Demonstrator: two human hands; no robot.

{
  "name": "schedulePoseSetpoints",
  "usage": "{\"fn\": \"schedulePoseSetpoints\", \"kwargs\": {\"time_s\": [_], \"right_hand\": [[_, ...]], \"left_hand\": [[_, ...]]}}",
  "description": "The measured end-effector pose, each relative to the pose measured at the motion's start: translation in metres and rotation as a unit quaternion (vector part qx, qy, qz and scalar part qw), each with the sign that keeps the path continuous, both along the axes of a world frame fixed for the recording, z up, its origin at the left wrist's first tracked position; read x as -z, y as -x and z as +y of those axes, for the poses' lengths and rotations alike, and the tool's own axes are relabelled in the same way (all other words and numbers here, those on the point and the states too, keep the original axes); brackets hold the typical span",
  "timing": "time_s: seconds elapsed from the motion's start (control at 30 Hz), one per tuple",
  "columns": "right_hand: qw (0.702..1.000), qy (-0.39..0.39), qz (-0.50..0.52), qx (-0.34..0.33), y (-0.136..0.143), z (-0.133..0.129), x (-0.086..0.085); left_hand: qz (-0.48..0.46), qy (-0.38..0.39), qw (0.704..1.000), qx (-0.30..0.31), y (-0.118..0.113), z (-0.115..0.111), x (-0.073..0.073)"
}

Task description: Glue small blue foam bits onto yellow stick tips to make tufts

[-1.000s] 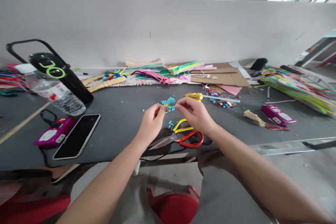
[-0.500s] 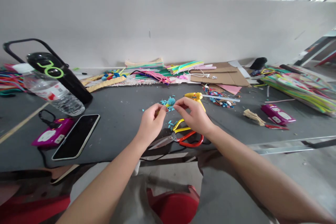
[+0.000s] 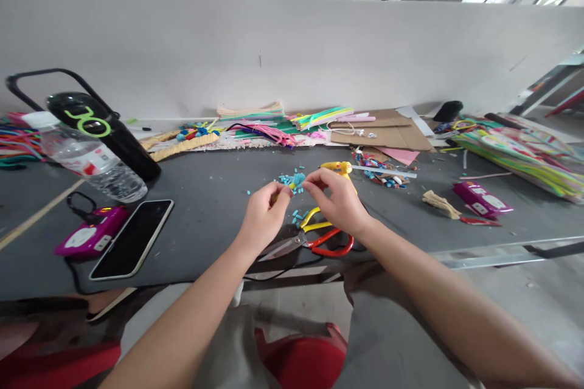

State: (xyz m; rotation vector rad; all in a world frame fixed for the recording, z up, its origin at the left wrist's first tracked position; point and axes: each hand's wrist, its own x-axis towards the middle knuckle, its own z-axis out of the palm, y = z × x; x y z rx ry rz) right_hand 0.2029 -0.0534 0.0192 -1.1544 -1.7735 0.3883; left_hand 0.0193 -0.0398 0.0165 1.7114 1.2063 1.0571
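My left hand (image 3: 267, 209) pinches a small blue craft piece with a yellow-green base (image 3: 297, 180), perhaps made of pipe cleaner. The fingers of my right hand (image 3: 335, 197) are pressed together at its right side; whether they hold a tiny bit is hidden. Small blue snippets (image 3: 298, 217) lie scattered under and around the hands. Scissors with red and yellow handles (image 3: 326, 242) rest on the table just below. Behind my right hand lies a yellow glue gun (image 3: 337, 167) with a clear glue stick, partly covered by the hand.
On the left are a black flask (image 3: 123, 140), a water bottle (image 3: 98, 161), a phone (image 3: 134, 240) and a purple power socket (image 3: 93, 234). Pipe cleaners (image 3: 319, 117) and cardboard (image 3: 387, 134) line the white partition (image 3: 182, 48). Another purple socket (image 3: 483, 199) is at right.
The blue craft piece has tilted slightly between my fingers, and its blue top looks more spread. Both hands stay in almost the same place.
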Motion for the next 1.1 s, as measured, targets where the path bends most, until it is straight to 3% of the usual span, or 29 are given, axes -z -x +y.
{"fn": "schedulePoseSetpoints", "kwargs": {"time_s": [0.63, 0.87, 1.1], "right_hand": [[1.000, -0.014, -0.016, 0.021, -0.003, 0.002, -0.001], [0.996, 0.047, 0.068, 0.019, -0.009, 0.001, -0.005], [0.981, 0.155, 0.108, -0.050, -0.016, 0.005, 0.000]], "left_hand": [[0.007, -0.007, 1.000, 0.020, 0.000, -0.002, 0.002], [-0.006, 0.024, 1.000, 0.012, 0.000, 0.000, 0.001], [-0.025, 0.057, 0.997, 0.045, -0.001, -0.004, -0.006]]}}
